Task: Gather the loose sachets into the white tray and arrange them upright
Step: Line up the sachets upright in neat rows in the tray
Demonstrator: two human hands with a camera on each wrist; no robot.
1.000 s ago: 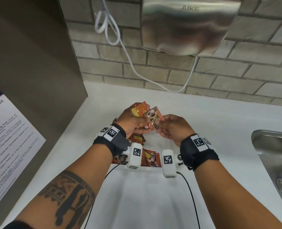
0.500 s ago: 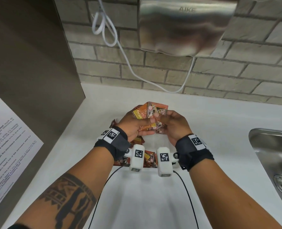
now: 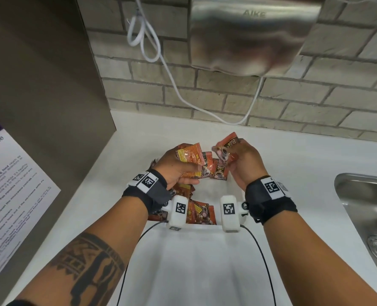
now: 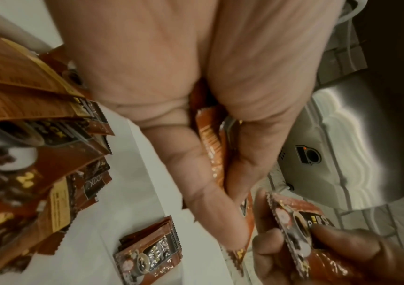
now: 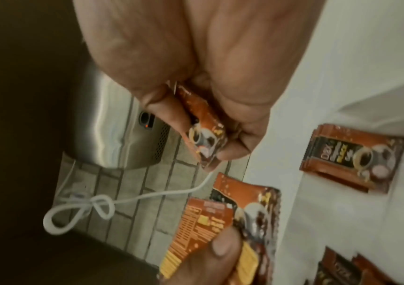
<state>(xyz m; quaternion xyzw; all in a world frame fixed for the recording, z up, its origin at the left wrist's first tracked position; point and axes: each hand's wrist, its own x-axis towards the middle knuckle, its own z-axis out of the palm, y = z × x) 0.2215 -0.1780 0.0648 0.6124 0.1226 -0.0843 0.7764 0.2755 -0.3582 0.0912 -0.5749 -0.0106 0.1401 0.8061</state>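
Observation:
My left hand (image 3: 189, 171) grips a fanned bunch of orange-brown coffee sachets (image 3: 188, 154), seen edge-on between thumb and fingers in the left wrist view (image 4: 210, 146). A little to its right, my right hand (image 3: 231, 155) pinches a single sachet (image 3: 228, 143) between thumb and fingers (image 5: 203, 138), apart from the bunch. Both hands hover over the white tray (image 3: 218, 191). A small stack of sachets (image 3: 216, 171) lies flat at the tray's far side (image 5: 352, 158). More sachets (image 3: 199, 214) stand along its near left side, partly hidden by my wrists.
A steel sink (image 3: 364, 206) is sunk into the white counter at the right. A metal hand dryer (image 3: 249, 34) hangs on the brick wall above, with a looped white cable (image 3: 152, 47). A brown side panel with a paper notice (image 3: 13, 195) closes off the left.
My hands were together on the bunch. The right hand has since drawn one sachet out and moved right and slightly up, while the left keeps the bunch.

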